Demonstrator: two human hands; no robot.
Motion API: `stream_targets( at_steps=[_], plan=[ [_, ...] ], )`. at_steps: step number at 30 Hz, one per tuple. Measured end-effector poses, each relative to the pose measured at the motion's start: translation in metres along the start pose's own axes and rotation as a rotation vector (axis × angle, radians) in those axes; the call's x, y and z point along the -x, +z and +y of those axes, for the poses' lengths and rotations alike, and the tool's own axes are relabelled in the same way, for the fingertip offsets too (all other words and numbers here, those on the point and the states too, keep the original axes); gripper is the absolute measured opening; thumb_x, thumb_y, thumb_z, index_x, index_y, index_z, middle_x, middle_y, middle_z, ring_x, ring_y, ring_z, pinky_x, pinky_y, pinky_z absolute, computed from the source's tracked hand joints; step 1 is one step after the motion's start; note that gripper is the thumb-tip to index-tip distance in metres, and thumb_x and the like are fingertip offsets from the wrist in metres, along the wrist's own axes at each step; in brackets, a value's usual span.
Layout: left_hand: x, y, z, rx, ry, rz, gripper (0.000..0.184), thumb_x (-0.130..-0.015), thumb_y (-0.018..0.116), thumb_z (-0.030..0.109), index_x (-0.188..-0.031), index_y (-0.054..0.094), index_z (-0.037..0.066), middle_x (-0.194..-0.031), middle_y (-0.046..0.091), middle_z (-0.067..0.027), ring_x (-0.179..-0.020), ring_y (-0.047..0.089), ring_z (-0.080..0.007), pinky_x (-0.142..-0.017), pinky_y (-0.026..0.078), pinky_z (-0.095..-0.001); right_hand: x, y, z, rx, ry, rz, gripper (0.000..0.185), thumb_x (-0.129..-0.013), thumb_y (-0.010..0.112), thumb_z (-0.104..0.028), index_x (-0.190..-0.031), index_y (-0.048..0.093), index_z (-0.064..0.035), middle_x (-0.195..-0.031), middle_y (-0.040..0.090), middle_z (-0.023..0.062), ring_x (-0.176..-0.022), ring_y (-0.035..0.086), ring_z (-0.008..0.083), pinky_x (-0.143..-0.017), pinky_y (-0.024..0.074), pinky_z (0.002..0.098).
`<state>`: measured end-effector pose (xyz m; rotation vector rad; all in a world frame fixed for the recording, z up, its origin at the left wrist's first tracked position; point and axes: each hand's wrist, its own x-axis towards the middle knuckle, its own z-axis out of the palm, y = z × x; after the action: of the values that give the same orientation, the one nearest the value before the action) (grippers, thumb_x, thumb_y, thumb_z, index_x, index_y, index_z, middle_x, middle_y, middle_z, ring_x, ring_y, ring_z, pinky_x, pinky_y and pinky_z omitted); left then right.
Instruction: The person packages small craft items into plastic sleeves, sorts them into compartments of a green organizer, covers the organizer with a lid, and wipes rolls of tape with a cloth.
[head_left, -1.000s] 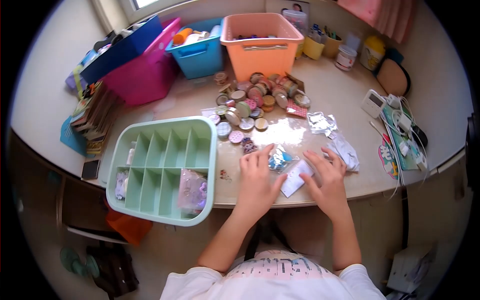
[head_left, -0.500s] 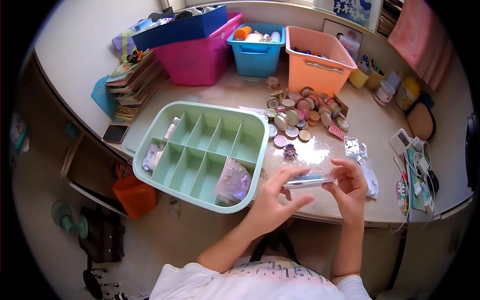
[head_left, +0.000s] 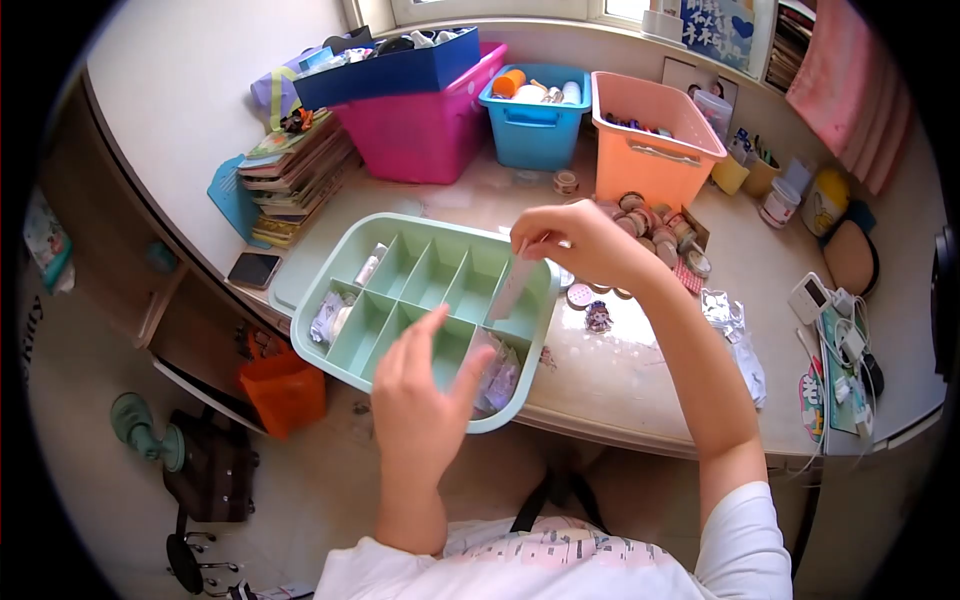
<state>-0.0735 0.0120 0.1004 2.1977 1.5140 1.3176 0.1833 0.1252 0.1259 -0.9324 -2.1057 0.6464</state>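
My right hand pinches a thin, flat, clear packet by its top edge. The packet hangs tilted in the far right compartment of the pale green divided box. My left hand, fingers spread and holding nothing, is above the box's near side and hides part of the front compartments. A plastic bag with purple bits lies in the near right compartment. At the left end, one compartment holds a small white tube-like item and another a crumpled whitish packet.
Right of the box lie a heap of washi tape rolls, a small cartoon figure piece and silvery packets. Pink, blue and orange bins stand behind. A phone and stacked books are left.
My right hand has moved left and away from me, carrying the clear packet into the box's far right compartment. My left hand has let go of it and shifted left.
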Motion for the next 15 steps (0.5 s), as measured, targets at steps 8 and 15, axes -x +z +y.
stream_targets(
  at_steps=[8, 15],
  plan=[
    [0.035, 0.007, -0.002, -0.105, 0.206, -0.121, 0.046, -0.077, 0.091, 0.039, -0.115, 0.078, 0.016, -0.137, 0.068, -0.009, -0.12, 0.065, -0.0316, -0.102, 0.046, -0.0474, 0.001, 0.042, 0.016, 0.536, -0.11, 0.069, 0.026, -0.082, 0.081, -0.005, -0.108, 0.076, -0.0102, -0.124, 0.068, 0.0078, -0.116, 0.064, 0.0277, -0.101, 0.0513, 0.0428],
    [0.043, 0.021, -0.018, -0.28, 0.353, -0.065, 0.044, -0.072, 0.094, 0.031, -0.111, 0.08, 0.016, -0.131, 0.071, -0.0084, -0.116, 0.068, -0.0291, -0.096, 0.046, -0.0446, 0.01, 0.027, 0.016, 0.713, 0.014, -0.085, 0.012, -0.082, 0.082, -0.016, -0.093, 0.08, -0.0133, -0.101, 0.075, -0.0029, -0.106, 0.063, 0.0227, -0.102, 0.0458, 0.038]
  ],
)
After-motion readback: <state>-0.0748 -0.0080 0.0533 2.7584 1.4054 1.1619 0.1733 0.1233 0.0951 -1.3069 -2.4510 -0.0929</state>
